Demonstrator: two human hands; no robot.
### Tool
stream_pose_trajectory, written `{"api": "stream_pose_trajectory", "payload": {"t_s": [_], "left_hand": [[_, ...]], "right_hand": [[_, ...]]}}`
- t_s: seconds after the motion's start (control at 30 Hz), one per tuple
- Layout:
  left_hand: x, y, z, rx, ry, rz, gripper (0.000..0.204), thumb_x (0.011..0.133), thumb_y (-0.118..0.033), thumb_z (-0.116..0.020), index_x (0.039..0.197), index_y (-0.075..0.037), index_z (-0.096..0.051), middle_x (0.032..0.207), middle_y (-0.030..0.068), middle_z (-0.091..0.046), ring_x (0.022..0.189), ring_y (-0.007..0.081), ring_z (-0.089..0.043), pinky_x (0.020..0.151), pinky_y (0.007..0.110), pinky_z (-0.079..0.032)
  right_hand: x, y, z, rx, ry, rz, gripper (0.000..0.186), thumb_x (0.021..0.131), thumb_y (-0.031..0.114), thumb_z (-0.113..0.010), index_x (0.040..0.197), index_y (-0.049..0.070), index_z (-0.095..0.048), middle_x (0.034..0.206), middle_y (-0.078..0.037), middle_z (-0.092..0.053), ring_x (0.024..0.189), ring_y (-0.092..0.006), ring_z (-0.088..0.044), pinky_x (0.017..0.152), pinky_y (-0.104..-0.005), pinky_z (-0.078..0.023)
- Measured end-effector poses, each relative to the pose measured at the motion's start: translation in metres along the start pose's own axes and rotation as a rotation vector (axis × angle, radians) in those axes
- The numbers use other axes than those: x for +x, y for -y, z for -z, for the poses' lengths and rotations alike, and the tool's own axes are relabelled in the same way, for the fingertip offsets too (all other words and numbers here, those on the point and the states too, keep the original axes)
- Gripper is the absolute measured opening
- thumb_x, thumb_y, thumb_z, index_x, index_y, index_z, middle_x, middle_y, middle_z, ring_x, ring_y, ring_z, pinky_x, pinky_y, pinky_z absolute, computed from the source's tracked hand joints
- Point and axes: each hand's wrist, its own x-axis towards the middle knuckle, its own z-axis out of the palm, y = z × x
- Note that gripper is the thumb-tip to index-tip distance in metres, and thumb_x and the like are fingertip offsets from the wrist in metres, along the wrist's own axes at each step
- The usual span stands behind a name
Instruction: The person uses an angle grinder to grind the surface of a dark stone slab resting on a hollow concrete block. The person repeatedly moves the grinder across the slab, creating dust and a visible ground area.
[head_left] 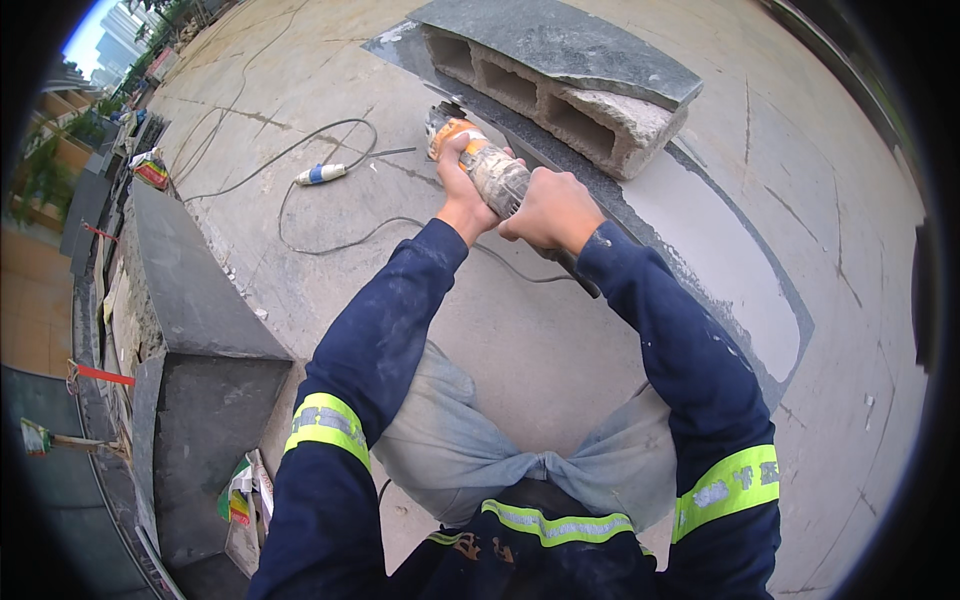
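Both my hands are closed around a dust-covered orange and grey angle grinder (495, 178). My left hand (466, 195) wraps its body near the orange front part, and my right hand (556, 210) grips the rear end. The grinder's head points away from me, beside the near edge of a dark stone slab (640, 222) lying on the ground. Whether its disc touches the slab I cannot make out. A hollow concrete block (610, 125) rests on that slab, with a flat grey stone piece (570, 50) on top. White coating (715, 225) covers part of the slab's upper face.
A dark cable (375, 228) loops over the concrete ground on the left, with a blue and white plug connector (320, 174). Large grey stone panels (215, 440) stand at the left edge. Near them are a colourful torn bag (240, 492) and an orange-red strap (105, 375).
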Motion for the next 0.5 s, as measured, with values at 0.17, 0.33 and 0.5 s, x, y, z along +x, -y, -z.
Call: {"api": "stream_pose_trajectory", "payload": {"t_s": [0.17, 0.33, 0.5], "left_hand": [[-0.007, 0.009, -0.005, -0.006, -0.004, 0.007, 0.057, 0.074, -0.048, -0.062, 0.107, -0.004, -0.046, 0.088, 0.0129, -0.058, 0.082, 0.0322, -0.061, 0.074, 0.046, -0.054], [-0.011, 0.011, -0.004, -0.073, 0.005, 0.068, 0.054, 0.073, -0.047, -0.063, 0.104, -0.006, -0.047, 0.088, 0.0124, -0.057, 0.079, 0.0314, -0.061, 0.071, 0.047, -0.055], [-0.017, 0.016, -0.008, -0.040, -0.026, 0.036, 0.054, 0.073, -0.048, -0.062, 0.103, -0.007, -0.047, 0.087, 0.0122, -0.057, 0.079, 0.0316, -0.061, 0.071, 0.047, -0.055]], "right_hand": [[-0.010, -0.003, 0.003, -0.011, -0.018, 0.017, 0.053, 0.057, 0.034, -0.079, 0.087, -0.007, -0.066, 0.083, -0.025, -0.068, 0.081, -0.0338, -0.069, 0.074, -0.0361, -0.055], [-0.019, -0.004, 0.004, -0.018, -0.040, 0.024, 0.054, 0.057, 0.035, -0.079, 0.088, -0.007, -0.065, 0.082, -0.024, -0.068, 0.080, -0.0342, -0.069, 0.074, -0.0366, -0.056], [-0.025, -0.001, 0.010, -0.037, 0.025, -0.030, 0.051, 0.059, 0.034, -0.076, 0.092, -0.004, -0.066, 0.090, -0.022, -0.069, 0.087, -0.0327, -0.069, 0.078, -0.0355, -0.055]]}}
